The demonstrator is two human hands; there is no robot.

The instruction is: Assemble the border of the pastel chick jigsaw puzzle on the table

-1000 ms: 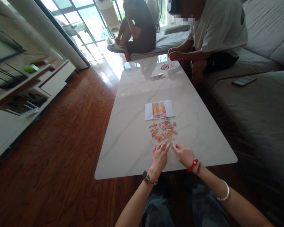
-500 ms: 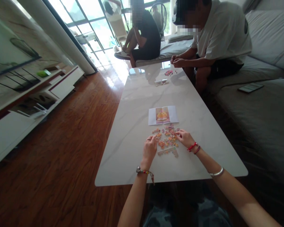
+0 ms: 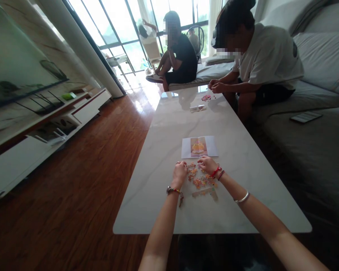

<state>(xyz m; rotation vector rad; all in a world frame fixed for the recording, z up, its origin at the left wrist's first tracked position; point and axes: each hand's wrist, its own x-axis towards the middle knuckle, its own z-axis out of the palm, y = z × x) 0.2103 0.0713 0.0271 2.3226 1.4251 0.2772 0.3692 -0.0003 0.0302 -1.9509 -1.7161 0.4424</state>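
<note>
Both of my grips were at the loose puzzle pieces [image 3: 199, 183]: the left grip [image 3: 180, 172] at their left edge with the fingers curled in, and the right grip [image 3: 207, 164] over their far side, fingertips drawn near one another. Whether either one had a piece pinched I could not tell, for the pieces were small and the fingers hid what was under them.

The pieces, orange, yellow and lilac, lay on the marbled desk [image 3: 147, 195], partly between my grips and spreading toward me. Just on my side of them sat a joined strip [image 3: 201, 192], a run of pieces with a short leg turning toward me at its right end, so that it made a corner. Neither grip was touching it.

Beyond the heap a creased white sheet [image 3: 213, 146] lay flat, with a printed picture [image 3: 198, 147] of yellow shapes in its middle. I judged that only a small share was done: one edge and the start of a second seemed locked together, while most of the pieces lay unattached. The middle and the other sides looked left to do, and I saw no second joined section, though my right grip covered some of the heap.

At the far end of the desk a person in a white shirt [image 3: 271, 56] bent over some pink pieces [image 3: 206, 98], a flat packet [image 3: 197, 108] lying nearer to me
</note>
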